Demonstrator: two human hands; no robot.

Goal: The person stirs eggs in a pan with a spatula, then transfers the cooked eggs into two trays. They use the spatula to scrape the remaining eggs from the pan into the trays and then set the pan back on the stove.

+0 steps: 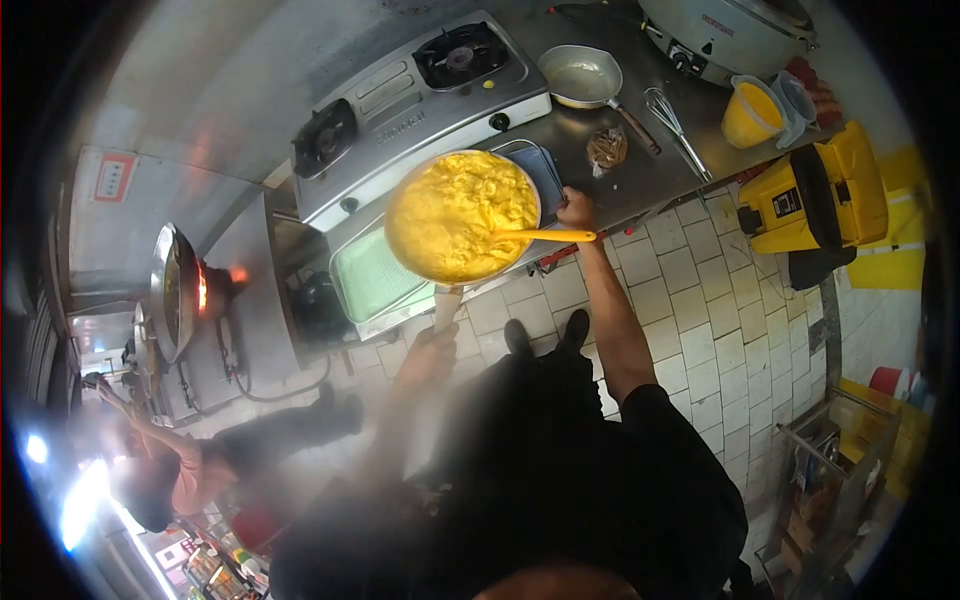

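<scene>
View from above of a steel counter (640,170) in a working kitchen. The person's left hand (432,350), blurred, is wrapped round the pale handle of a wide frying pan (400,245) and holds it in the air over the counter's near edge, just in front of a two-burner gas stove (410,100). The pan is heaped almost to the rim with bright yellow scrambled egg (455,210). The right hand (577,208), well apart from the left, is closed on the end of a yellow spatula (545,236) whose blade lies in the egg at the pan's right side. Under the pan, at the near edge, sits a shallow metal tray (370,285) with a greenish base. Further along the counter lie a small empty pan (580,75) and a whisk (672,118). The person's shoes stand on the pale floor tiles (700,300) below. As a judgement, the pan looks heavy for one hand and very full: a tilt of the wrist or a hard push from the spatula could send egg over the rim, past the tray and onto the tiles or shoes.
</scene>
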